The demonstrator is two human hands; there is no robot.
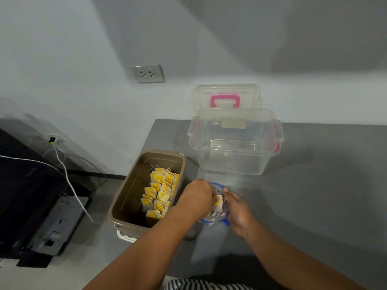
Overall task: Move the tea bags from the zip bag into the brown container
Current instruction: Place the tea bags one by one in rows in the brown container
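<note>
A brown container (125, 197) stands at the left edge of the grey table, holding several yellow-tagged tea bags (160, 193) packed along its right side. Just to its right lies a clear zip bag (217, 218) with a blue seal. My left hand (198, 198) reaches into the bag's mouth and pinches a yellow-tagged tea bag (218, 203). My right hand (238, 210) grips the bag's right edge and holds it open. The rest of the bag's contents are hidden behind my hands.
A clear plastic box (236, 147) with pink latches stands behind the zip bag, its lid (227, 97) with a pink handle leaning against the wall. A wall socket (148, 73) is up left. Dark equipment and white cables (69, 181) lie left of the grey table (314, 185).
</note>
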